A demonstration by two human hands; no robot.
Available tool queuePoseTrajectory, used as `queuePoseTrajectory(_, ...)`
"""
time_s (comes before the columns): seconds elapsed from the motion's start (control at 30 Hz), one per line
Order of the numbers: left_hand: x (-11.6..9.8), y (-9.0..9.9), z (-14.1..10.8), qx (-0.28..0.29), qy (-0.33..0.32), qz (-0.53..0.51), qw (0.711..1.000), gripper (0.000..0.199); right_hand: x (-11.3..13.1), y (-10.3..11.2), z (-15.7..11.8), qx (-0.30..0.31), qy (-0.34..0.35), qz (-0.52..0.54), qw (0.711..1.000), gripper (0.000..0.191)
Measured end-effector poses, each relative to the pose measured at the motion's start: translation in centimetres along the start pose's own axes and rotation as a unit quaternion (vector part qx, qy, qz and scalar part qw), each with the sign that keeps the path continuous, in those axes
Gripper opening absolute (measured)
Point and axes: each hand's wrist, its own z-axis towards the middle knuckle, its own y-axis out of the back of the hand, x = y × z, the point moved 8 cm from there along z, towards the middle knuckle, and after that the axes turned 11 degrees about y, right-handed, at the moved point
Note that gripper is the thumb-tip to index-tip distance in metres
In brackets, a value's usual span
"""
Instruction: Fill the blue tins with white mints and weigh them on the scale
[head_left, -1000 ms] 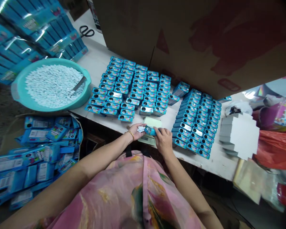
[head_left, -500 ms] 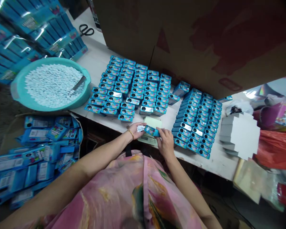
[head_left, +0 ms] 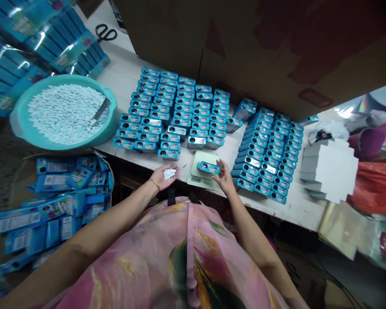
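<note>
My left hand is palm up and cupped, holding a small heap of white candies. To its right, a small blue box with a dark round hole in its top stands on a pale green scale. My right hand is at the right end of that box, fingers apart and curved; whether a fingertip still touches it is hard to tell. At the left, a turquoise basin holds many more white candies, with a metal scoop stuck in them.
Rows of blue boxes stand behind the scale, and more rows to its right. A carton of loose blue boxes is at lower left. A large cardboard box walls the back. Scissors and stacked white cartons lie farther out.
My left hand has moved left, away from the blue box, with the candies still in its palm. The box has gone from between my hands onto the scale, and my right hand's fingers have loosened.
</note>
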Motion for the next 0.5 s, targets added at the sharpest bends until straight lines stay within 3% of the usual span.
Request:
queuePoseTrajectory(0.1,-0.1,1.3,-0.4,-0.006,-0.016,0.000,1.000,0.016,-0.1,2.2,-1.6,-0.033,-0.024,0.005,0.999,0.073)
queuePoseTrajectory(0.27,0.4,1.8,-0.6,0.004,-0.010,0.022,1.000,0.018,-0.6,5.1,-5.1,-0.151,-0.058,-0.025,0.986,0.046)
queuePoseTrajectory(0.37,1.5,1.5,-1.1,0.015,0.020,0.061,0.998,0.021,1.0,2.9,-6.4,-0.088,-0.047,-0.072,0.992,0.033)
queuePoseTrajectory(0.5,4.6,1.0,-1.5,0.037,0.099,0.135,0.985,0.026,4.7,-3.9,-6.8,0.093,0.031,-0.099,0.990,0.022)
